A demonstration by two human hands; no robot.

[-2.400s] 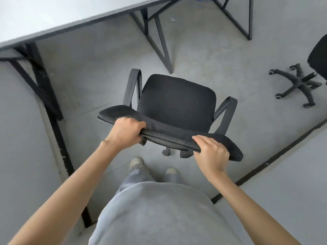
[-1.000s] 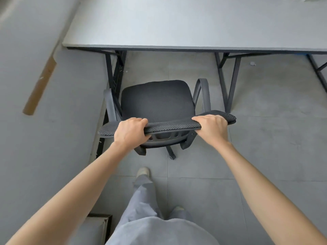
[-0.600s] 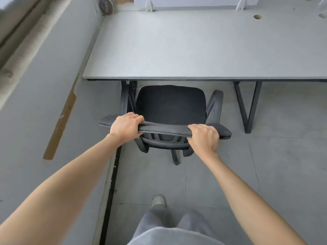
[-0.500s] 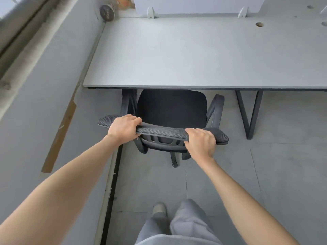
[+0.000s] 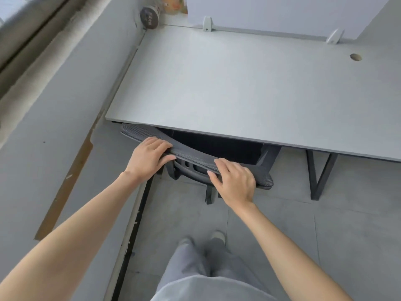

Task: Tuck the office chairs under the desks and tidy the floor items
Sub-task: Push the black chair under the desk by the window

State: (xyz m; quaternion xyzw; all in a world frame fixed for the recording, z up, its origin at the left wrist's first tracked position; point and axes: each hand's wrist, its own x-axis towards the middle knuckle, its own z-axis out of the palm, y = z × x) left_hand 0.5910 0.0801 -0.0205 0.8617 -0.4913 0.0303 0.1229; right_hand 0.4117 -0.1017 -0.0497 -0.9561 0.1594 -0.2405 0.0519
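head cam | looks down, forward — close over desk

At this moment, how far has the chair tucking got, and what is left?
Mostly done: the chair's seat sits under the desk, only the backrest showing at its front edge. In hand: the left hand and right hand rest on the backrest top, fingers loosening. Left: letting go; other chairs and floor items are out of view.

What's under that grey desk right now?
Under the desk sits the black chair, seat mostly hidden by the top. Its backrest pokes out, with left hand and right hand on it. Black desk legs show; wheels hidden.
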